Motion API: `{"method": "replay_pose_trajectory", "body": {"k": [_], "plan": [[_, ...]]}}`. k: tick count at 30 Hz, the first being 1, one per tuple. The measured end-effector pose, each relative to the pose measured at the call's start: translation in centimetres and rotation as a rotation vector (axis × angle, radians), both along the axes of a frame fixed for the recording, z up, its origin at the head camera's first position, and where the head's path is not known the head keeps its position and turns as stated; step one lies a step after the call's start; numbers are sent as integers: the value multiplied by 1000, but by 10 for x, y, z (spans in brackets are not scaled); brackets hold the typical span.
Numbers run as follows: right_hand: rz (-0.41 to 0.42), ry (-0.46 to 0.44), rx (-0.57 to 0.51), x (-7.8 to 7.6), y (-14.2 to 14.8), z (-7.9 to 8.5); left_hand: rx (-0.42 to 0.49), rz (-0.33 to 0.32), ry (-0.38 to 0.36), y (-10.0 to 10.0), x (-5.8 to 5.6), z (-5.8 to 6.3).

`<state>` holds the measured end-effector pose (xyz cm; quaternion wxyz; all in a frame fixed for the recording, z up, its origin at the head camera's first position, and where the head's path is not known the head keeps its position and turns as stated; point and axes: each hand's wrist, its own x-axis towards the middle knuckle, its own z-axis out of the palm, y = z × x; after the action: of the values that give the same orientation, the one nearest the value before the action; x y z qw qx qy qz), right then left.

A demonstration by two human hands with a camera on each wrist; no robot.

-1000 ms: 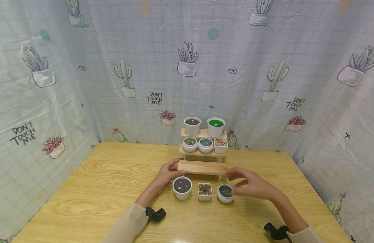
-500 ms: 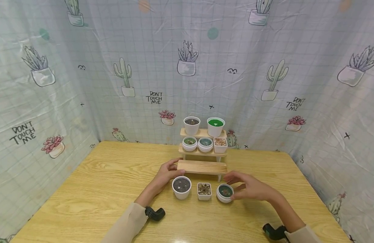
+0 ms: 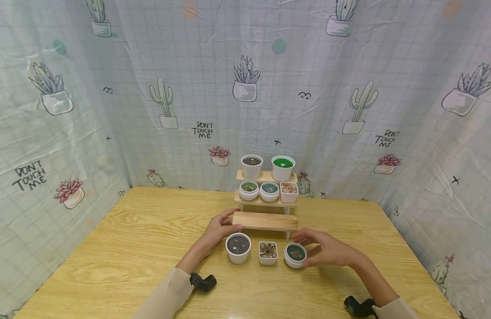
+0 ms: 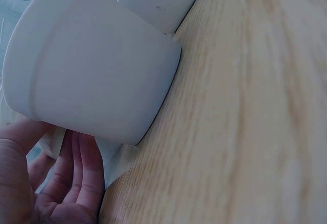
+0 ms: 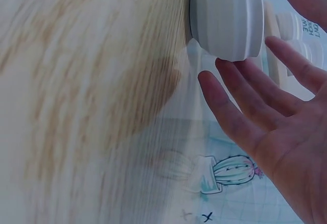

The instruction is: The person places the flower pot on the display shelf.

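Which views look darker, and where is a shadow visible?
Head view: brightest of the three; left wrist view: dim, the round white pot looks greyish; right wrist view: dim, a brown patch, probably shadow, on the yellowish wood-grain table near the right hand.

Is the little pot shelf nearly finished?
Probably over halfway. Done: two pots on the top step, three pots on the middle step. In hand: the left hand holds the bottom step; the right hand is at the round green-filled pot. Likely left: that pot, the grey-filled pot and the square pebble pot, on the table; the bottom step is bare.
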<state>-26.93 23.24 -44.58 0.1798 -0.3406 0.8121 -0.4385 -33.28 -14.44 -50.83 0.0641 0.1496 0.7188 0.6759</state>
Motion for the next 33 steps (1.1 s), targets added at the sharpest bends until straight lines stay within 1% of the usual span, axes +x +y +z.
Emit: {"method": "replay_pose_trajectory", "body": {"k": [8,18,33], "plan": [[2,3,0,-1,0,-1,10,-10,5,0,-1,0],[4,-6,19,-3,-1,-7,24,-21,3,0,-2,-2],[-16,4,37,-1,-6,-12,14,-7,6,1,-1,0]]}}
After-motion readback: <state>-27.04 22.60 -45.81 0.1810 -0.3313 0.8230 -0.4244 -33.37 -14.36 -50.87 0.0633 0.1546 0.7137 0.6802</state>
